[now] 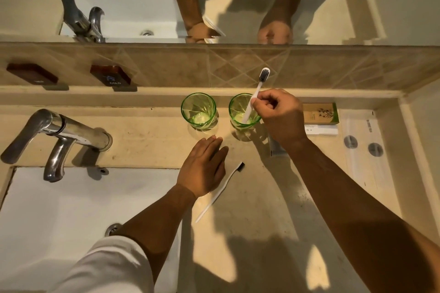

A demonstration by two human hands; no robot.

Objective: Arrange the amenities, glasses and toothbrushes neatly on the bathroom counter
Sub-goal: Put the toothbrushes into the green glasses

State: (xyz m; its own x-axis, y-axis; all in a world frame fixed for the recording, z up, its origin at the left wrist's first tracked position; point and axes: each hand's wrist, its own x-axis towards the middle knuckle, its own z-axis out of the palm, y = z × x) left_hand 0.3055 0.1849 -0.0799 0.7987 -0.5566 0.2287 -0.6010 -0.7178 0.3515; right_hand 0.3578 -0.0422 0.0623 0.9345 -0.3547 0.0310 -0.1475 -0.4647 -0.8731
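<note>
With both glasses set side by side at the back, my right hand (277,115) pinches one toothbrush (256,95) into the right glass (242,112), while the second toothbrush (222,189) waits beside my flat, open left hand (202,169).

the right hand (277,115) covers the middle of the toothbrush (256,95) handle and the 3 o'clock rim of the right glass (242,112). its wrist hides most of a small grey thing (276,146) on the counter, too covered to name. the print on the cardboard box (320,113) at 3 o'clock of that glass is too small to read, and its left end sits behind the hand. the left hand (204,169) overlaps part of the second toothbrush (222,189) handle. the sink (59,209) runs off the frame at 9 o'clock. both arms leave the frame at 6 o'clock.
</note>
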